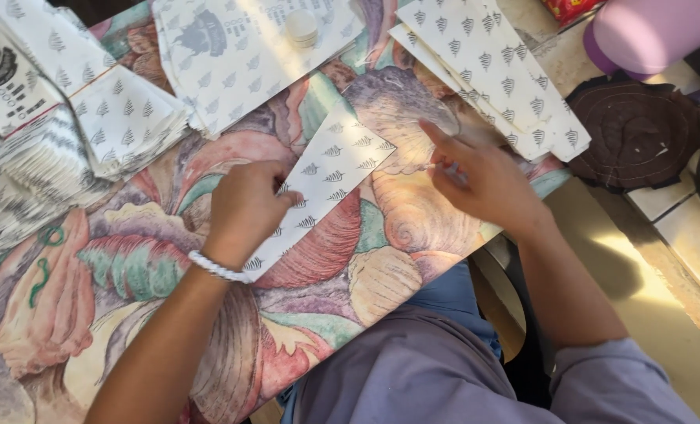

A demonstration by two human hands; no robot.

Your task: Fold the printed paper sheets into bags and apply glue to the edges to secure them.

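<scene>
I take this for a small home workshop where paper packets are made by hand. My work surface is a cloth (342,267) printed with big shells and flowers, piled with stacks of leaf-patterned paper sheets (491,63) and finished packets (122,118). A tiled floor (679,228) and a round dark mat (636,133) lie beside it.

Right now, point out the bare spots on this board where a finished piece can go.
Free: the painted board near the lap, below the patterned paper piece between left hand and right hand; also the lower left. Crowded: paper stacks at left, top, upper right.
</scene>
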